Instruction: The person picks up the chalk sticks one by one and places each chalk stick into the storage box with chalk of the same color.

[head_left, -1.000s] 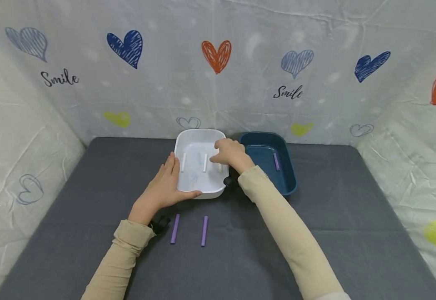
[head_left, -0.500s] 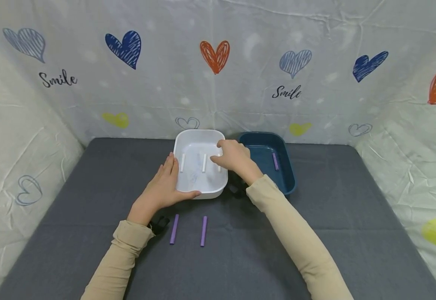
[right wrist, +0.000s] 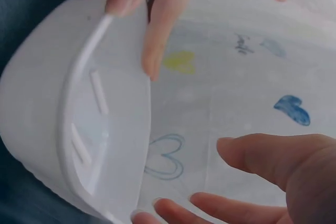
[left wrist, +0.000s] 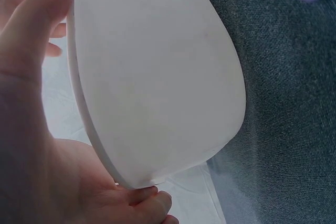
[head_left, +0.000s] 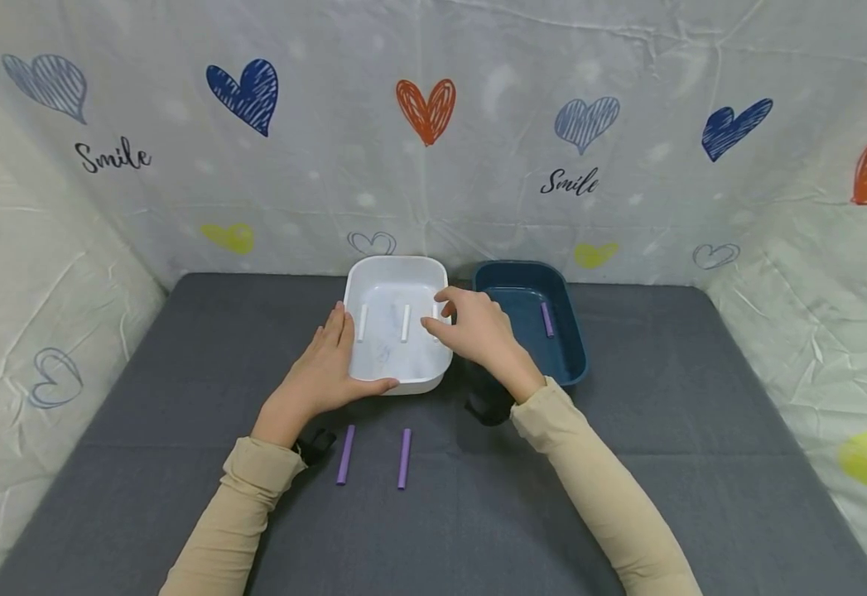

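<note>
My left hand (head_left: 325, 364) holds the near left corner of a white tray (head_left: 396, 386), its thumb on the front rim and its fingers along the left side. Two white chalk sticks, a left one (head_left: 362, 323) and a middle one (head_left: 406, 324), lie inside. Over the tray's right side is my right hand (head_left: 481, 329), its thumb and index finger apart with nothing between them. A third white stick (head_left: 435, 311) lies under those fingers, partly hidden. In the right wrist view, the right hand's fingers (right wrist: 247, 156) are spread beside the tray.
A dark blue tray (head_left: 579, 352) stands right of the white one, with a purple chalk stick (head_left: 547, 319) in it. Two more purple sticks, a left one (head_left: 346, 455) and a right one (head_left: 404, 459), lie on the grey cloth in front. A heart-printed curtain (head_left: 493, 124) hangs behind.
My right hand has drawn slightly back to the right and its thumb and index finger have parted. The third white stick now shows under it in the tray. The left hand stays put.
</note>
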The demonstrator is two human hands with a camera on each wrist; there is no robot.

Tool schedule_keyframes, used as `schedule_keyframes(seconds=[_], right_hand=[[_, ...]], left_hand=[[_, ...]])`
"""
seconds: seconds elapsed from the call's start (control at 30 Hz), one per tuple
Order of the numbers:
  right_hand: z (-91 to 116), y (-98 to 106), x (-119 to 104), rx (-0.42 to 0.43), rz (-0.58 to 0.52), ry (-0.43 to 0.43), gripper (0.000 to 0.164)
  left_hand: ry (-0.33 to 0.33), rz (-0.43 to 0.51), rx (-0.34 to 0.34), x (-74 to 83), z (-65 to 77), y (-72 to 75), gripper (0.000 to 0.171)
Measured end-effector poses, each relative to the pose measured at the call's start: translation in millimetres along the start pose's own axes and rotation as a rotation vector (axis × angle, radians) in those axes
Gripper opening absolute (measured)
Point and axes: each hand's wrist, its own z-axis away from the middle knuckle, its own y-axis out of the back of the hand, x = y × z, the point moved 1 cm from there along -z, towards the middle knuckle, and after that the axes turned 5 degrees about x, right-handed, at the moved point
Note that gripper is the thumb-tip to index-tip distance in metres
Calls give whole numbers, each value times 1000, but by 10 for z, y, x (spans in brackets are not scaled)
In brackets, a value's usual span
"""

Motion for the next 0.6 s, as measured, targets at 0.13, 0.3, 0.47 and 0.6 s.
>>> schedule_keyframes(seconds=[0.13, 0.3, 0.47, 0.6], right_hand=[[123, 9, 10, 32, -67, 37, 44], [261, 10, 58, 59, -153, 74, 38], [387, 3, 114, 71, -256, 120, 34], [487, -17, 183, 95, -319, 188, 31]], left_hand=[[4, -1, -2, -2, 4, -9, 138], [6, -6, 0, 5, 4, -17, 138], [11, -8, 8, -1, -1, -17, 137], [11, -8, 7, -5, -5, -13, 137]])
